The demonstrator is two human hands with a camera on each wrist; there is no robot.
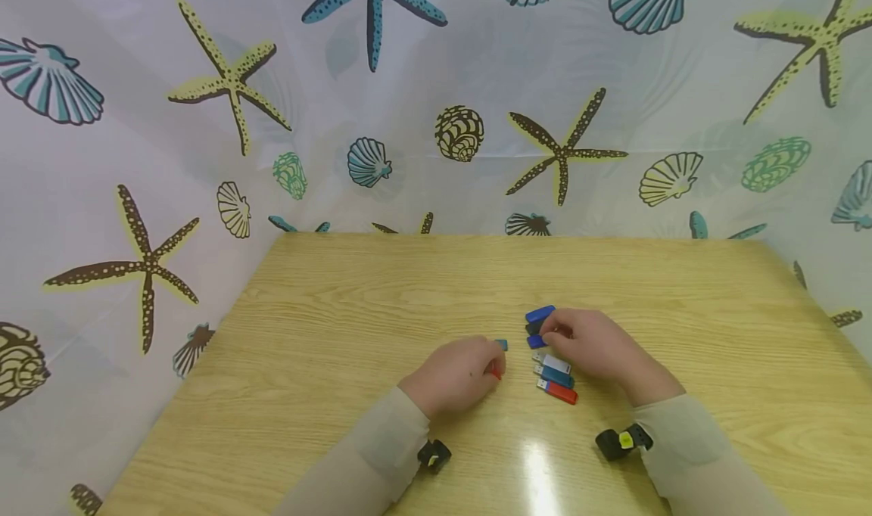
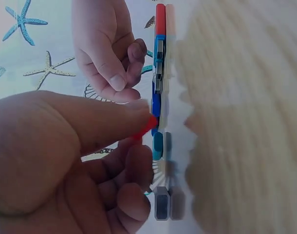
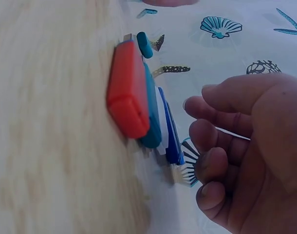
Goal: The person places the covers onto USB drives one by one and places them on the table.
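Observation:
Between thumb and index finger, my left hand (image 1: pixel 455 376) pinches a small red cap (image 2: pixel 147 127), mostly covered by the fingertips. A teal cap (image 2: pixel 158 145) lies on the table just beyond that hand, and a grey cap (image 2: pixel 161 204) shows farther along in the left wrist view. My right hand (image 1: pixel 599 349) hovers empty with loosely curled fingers beside a blue USB stick (image 1: pixel 540 314), a black piece (image 1: pixel 533 327) and another blue piece (image 1: pixel 536 342). Nearer me lie three uncapped USB sticks side by side: white (image 1: pixel 557 363), teal (image 1: pixel 559 378) and red (image 1: pixel 562 393).
The wooden table (image 1: pixel 327 319) reaches back to a white curtain (image 1: pixel 422 191) printed with shells and starfish, which also hangs along both sides. Black wrist cameras are strapped over both pale sleeves (image 1: pixel 688 440).

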